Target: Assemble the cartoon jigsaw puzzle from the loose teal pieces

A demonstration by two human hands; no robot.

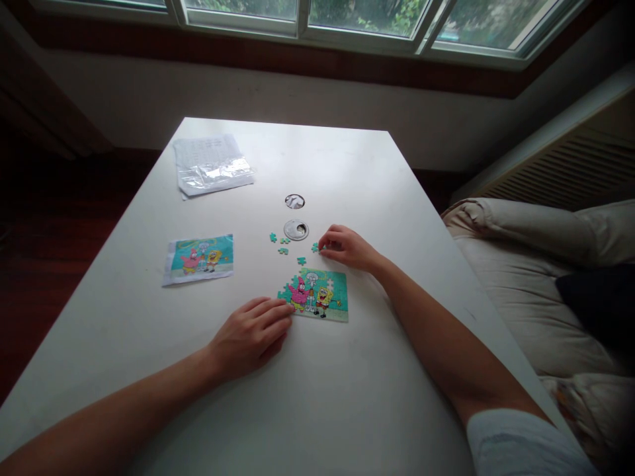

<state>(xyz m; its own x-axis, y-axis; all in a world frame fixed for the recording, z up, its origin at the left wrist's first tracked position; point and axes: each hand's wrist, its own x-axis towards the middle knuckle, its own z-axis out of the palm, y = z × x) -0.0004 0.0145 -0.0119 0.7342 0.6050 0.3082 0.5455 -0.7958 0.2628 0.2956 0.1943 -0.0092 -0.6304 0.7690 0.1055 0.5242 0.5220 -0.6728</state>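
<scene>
A partly joined jigsaw puzzle (325, 301) of cartoon figures on teal lies on the white table, with gaps along its upper left and near the yellow figure. My left hand (255, 330) rests palm down, fingers stretched out, their tips touching the puzzle's lower left edge. Beyond the puzzle, my right hand (344, 246) has its thumb and fingertips closed on a small teal puzzle piece (315, 247). Several loose teal pieces lie to its left, among them one puzzle piece (301, 261) just above the puzzle and another piece (273, 237) farther away.
A printed picture sheet (201, 258) with the same figures lies at the left. Papers in a clear plastic sleeve (213, 165) are at the far left. A round hole (295, 201) and a metal grommet (296, 229) sit mid-table. A couch (516, 277) stands at the right.
</scene>
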